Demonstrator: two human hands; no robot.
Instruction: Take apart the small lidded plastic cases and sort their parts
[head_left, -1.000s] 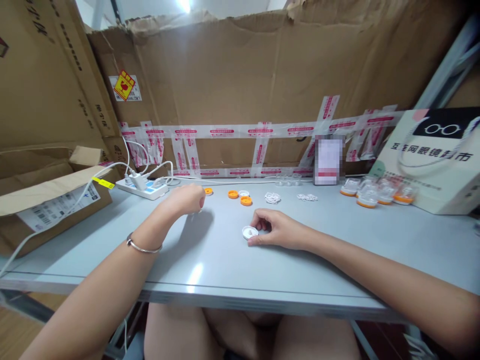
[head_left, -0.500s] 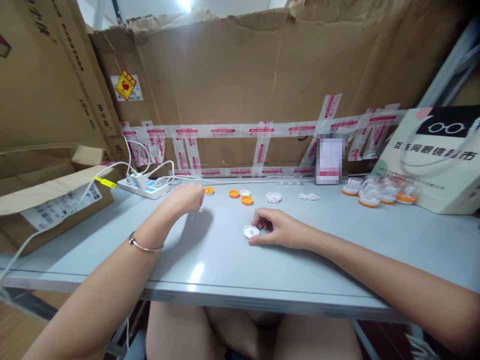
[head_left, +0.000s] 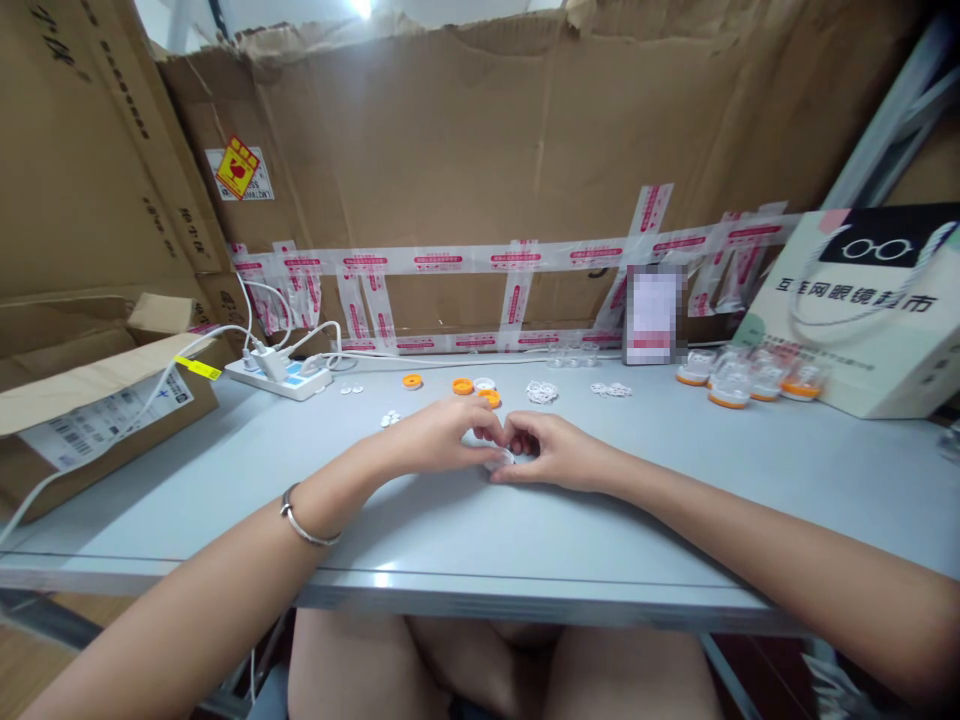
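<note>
My right hand grips the edge of a small white round cap on the table, its thumb on the near side and fingers curled behind. My left hand is at the cap's left side, thumb and fingertips pinched together over it; anything between them is hidden. Behind the left hand lie a small pile of white pieces and a few white discs. Orange caps and another white cap lie farther back, one orange cap partly covered by the left hand.
A heap of white rings and a smaller heap lie behind my hands. Clear containers with orange bases stand right, beside a paper bag. A phone leans at the back. A power strip and open carton are left.
My left hand has moved right, from over the small white pieces to the white cap, uncovering the pieces and the discs. My right hand still holds the cap in about the same place.
</note>
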